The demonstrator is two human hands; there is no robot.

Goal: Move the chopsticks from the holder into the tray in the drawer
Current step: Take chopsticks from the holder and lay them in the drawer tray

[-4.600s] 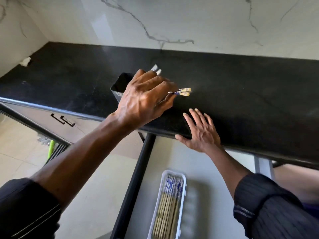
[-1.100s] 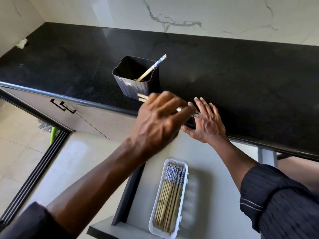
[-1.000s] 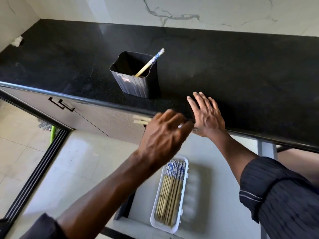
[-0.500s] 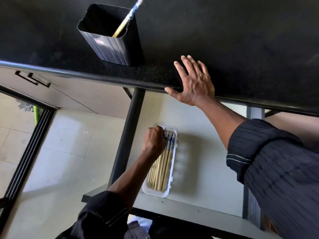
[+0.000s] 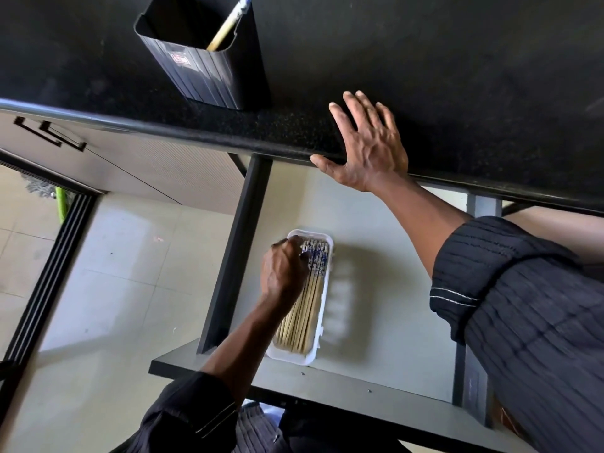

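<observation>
The black holder (image 5: 209, 70) stands on the dark counter (image 5: 457, 76) near its front edge, with one blue-tipped chopstick (image 5: 228, 22) leaning in it. Below, the open drawer (image 5: 392, 289) holds a white tray (image 5: 287, 358) filled with several chopsticks (image 5: 304, 312) lying lengthwise, patterned ends away from me. My left hand (image 5: 282, 271) is down in the tray's far left end, fingers curled around chopsticks at their blue ends. My right hand (image 5: 369, 145) lies flat on the counter edge, fingers spread, holding nothing.
The drawer's dark left rail (image 5: 238, 250) runs beside my left wrist, and its front panel (image 5: 327, 387) is close to my body. A cabinet front with black handles (image 5: 49, 135) is at the left, above tiled floor (image 5: 98, 289).
My left hand carried two chopsticks from the holder down past the counter edge into the tray and stays there. My view has tilted down. The right hand has stayed on the counter.
</observation>
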